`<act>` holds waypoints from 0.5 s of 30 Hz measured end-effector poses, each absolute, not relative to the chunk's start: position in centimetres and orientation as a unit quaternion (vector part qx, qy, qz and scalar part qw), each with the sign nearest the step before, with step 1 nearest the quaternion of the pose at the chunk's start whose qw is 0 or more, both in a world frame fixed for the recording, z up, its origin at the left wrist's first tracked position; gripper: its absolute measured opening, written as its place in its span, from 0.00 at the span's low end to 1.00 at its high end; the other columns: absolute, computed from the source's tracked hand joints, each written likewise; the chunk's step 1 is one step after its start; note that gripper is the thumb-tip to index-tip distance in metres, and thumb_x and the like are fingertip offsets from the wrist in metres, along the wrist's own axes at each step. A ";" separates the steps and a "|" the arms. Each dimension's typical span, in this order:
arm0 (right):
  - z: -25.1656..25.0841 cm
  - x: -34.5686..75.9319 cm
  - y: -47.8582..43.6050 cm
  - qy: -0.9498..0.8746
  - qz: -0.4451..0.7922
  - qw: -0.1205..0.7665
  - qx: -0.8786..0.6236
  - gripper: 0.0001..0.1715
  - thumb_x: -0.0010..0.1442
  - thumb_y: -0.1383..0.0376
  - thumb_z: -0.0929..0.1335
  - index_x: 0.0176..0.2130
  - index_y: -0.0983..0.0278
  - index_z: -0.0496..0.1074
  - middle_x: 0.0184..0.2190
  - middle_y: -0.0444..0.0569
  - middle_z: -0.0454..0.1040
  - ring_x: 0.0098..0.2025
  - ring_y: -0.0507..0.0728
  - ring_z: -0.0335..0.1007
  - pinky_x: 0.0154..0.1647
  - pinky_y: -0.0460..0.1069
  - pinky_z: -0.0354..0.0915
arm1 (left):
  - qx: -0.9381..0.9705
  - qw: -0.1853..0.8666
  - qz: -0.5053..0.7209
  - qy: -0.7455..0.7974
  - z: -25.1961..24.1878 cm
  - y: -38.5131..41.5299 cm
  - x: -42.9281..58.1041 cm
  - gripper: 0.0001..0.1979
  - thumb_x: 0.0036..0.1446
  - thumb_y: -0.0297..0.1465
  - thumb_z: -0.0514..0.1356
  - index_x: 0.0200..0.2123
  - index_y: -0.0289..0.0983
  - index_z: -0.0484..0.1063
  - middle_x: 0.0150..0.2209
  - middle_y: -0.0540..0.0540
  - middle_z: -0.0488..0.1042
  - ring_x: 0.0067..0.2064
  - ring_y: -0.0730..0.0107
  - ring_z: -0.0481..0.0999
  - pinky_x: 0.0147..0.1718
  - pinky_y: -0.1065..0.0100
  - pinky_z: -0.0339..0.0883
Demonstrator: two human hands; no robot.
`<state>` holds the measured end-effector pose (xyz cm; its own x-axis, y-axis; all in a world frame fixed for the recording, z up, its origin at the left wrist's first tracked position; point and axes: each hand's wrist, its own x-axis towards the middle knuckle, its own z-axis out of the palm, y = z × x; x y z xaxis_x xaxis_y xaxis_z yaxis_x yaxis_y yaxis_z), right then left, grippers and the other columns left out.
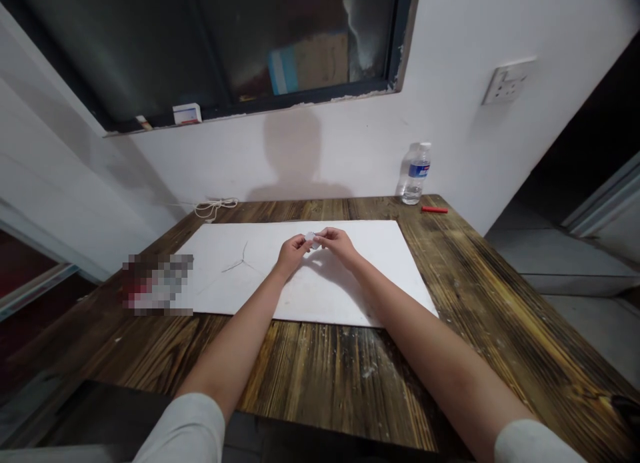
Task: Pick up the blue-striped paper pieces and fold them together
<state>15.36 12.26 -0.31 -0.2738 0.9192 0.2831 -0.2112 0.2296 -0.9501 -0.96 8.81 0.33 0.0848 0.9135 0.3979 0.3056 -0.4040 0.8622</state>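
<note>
Both my hands meet over a white board (pixel 360 296) lying on a dark wooden table (pixel 320 370). My left hand (pixel 293 255) and my right hand (pixel 340 244) pinch a small white object (pixel 311 239) between their fingertips. It is too small and too covered by my fingers to identify. To the left on the board lies a thin, dark, three-armed mark or wire (pixel 239 260), apart from both hands.
A bottle of water (pixel 417 174) and a red stick-like item (pixel 434 210) stand at the table's far right. A coil of white cord (pixel 215 208) lies at the far left, and a pixelated item (pixel 157 284) sits at the board's left end. A wall rises behind the table.
</note>
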 end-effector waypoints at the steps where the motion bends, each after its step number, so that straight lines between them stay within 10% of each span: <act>1: 0.2 15.6 12.2 -0.594 0.542 0.511 -0.303 0.20 0.42 0.52 0.76 0.26 0.64 0.72 0.26 0.46 0.75 0.27 0.51 0.66 0.31 0.48 0.62 | 0.675 0.305 0.499 0.449 0.4 8.8 -1.0 0.18 0.54 0.46 0.61 0.26 0.36 0.70 0.25 0.51 0.68 0.29 0.70 0.67 0.32 0.69 0.60; 15: 0.0 23.4 7.9 -0.658 0.490 0.356 -0.448 0.14 0.46 0.60 0.75 0.32 0.65 0.74 0.23 0.45 0.74 0.25 0.52 0.68 0.27 0.47 0.60 | 0.848 0.197 0.284 0.403 -0.2 7.1 2.8 0.14 0.58 0.41 0.59 0.29 0.37 0.73 0.30 0.47 0.73 0.37 0.64 0.70 0.38 0.65 0.62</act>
